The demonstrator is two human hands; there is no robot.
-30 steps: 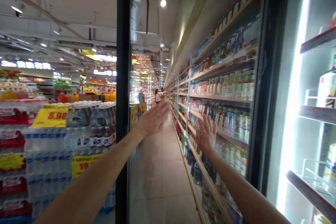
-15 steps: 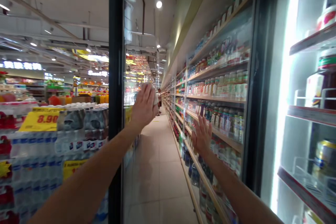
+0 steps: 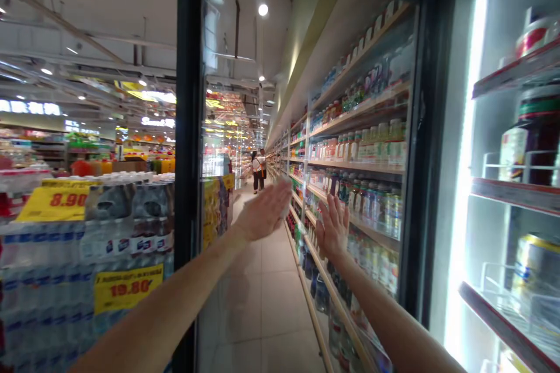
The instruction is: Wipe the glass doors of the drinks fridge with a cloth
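A glass door in a dark frame (image 3: 190, 128) stands open before me, with shelves of bottles seen through its pane. My left hand (image 3: 265, 210) lies flat against the glass near the middle, over a pale cloth (image 3: 286, 191) that shows only at the edges of my fingers and is partly blurred. To the right, my right hand (image 3: 333, 227) has its fingers spread with the palm towards the pane, seemingly touching it. Nothing shows in that hand.
Lit cooler shelves (image 3: 516, 193) with bottles and cans are close on my right. Stacked packs of bottled water (image 3: 48, 280) with yellow price signs (image 3: 128, 288) stand at left. Beyond the glass runs a tiled aisle (image 3: 245, 309), with people (image 3: 258, 172) far down it.
My left hand has moved down and to the right across the glass with the cloth, its fingers now pointing more to the right. My right hand has stayed nearly in place.
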